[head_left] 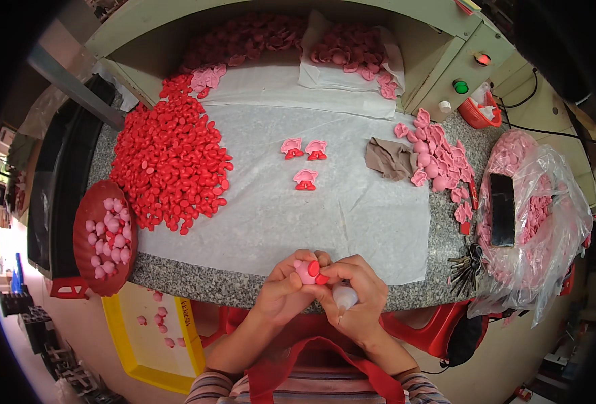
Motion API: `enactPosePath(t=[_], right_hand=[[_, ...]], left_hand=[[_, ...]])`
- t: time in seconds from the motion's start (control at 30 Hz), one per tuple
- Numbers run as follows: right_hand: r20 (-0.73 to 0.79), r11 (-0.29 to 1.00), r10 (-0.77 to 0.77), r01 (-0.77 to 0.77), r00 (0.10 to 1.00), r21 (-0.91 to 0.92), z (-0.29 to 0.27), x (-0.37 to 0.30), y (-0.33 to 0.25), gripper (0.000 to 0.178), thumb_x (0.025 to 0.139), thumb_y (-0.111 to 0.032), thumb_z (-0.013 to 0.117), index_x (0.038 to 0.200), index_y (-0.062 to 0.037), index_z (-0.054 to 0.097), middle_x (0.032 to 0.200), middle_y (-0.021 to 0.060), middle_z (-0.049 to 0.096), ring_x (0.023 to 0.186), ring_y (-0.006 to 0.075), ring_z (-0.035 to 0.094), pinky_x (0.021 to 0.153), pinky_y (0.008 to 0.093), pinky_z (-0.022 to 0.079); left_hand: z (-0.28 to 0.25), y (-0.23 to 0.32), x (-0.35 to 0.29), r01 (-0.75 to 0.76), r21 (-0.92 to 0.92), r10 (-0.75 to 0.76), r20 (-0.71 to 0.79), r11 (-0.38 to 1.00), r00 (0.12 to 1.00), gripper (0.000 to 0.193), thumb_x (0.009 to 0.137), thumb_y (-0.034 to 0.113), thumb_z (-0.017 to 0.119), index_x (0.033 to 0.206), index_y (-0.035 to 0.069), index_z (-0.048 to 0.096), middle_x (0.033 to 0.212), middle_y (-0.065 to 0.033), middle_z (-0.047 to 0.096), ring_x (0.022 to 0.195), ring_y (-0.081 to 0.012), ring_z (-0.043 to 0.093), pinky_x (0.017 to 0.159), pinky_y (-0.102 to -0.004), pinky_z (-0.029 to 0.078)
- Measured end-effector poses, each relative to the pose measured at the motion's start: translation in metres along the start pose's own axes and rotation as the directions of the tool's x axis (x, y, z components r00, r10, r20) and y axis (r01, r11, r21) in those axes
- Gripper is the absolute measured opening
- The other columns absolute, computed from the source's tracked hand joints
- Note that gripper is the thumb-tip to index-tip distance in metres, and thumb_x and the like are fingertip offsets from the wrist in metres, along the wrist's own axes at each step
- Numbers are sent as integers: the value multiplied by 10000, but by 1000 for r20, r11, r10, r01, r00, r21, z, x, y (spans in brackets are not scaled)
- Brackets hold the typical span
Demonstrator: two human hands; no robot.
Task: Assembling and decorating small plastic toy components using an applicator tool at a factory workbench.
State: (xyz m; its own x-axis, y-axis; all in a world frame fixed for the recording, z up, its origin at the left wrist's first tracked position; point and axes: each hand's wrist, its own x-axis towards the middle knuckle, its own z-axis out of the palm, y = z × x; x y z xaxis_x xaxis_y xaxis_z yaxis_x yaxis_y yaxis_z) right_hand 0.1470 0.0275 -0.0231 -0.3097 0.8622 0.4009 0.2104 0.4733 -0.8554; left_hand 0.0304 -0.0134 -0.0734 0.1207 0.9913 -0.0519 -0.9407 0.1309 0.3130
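Close to the table's front edge, my left hand [281, 291] is closed around a small round pink plastic figure [305, 272]. Two red foot-shaped pieces [316, 271] sit against the figure's side. My right hand [362, 291] pinches at these red pieces with its fingertips. A small translucent white bottle [345, 296] is tucked in the same hand, its narrow tip pointing down toward me. Farther in on the white sheet [257, 222] stand three pink figures [305, 179] with red feet, two side by side and one nearer. The fingers partly cover the held figure.
At left lie a large heap of red pieces [170, 161] and a red basket [85, 236] of pink balls. Pink shells [439, 158] and a brown cloth [391, 159] lie at right, beside a phone [503, 209] on a plastic bag and keys [466, 269]. A yellow tray [119, 337] sits below.
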Motion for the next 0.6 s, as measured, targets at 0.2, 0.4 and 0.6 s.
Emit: enactPosePath(t=[0.2,0.4,0.6], right_hand=[[-27,1000,-11,12,1000,26,0,-2,9,276,608,-89,783,787,-46,577,713,68,560,581,149,544,506,237,433],[57,990,-27,19,998,142,-14,0,12,293,632,-77,771,870,-42,603,825,66,515,572,105,528,487,223,432],[147,975,-30,-4,989,223,-22,7,7,276,625,-21,748,860,-27,604,911,97,459,621,111,531,533,215,435]], left_hand=[[7,8,-1,-17,211,37,-90,977,995,372,791,235,637,1070,24,510,1066,-111,485,987,-239,495,886,-387,401],[24,24,-3,-218,745,248,73,630,966,361,749,83,664,1056,-46,525,1075,-158,493,974,-231,529,851,-348,444],[23,30,-3,-351,883,353,235,313,906,394,678,-44,682,1041,-54,528,1047,-176,516,937,-227,551,827,-329,452]])
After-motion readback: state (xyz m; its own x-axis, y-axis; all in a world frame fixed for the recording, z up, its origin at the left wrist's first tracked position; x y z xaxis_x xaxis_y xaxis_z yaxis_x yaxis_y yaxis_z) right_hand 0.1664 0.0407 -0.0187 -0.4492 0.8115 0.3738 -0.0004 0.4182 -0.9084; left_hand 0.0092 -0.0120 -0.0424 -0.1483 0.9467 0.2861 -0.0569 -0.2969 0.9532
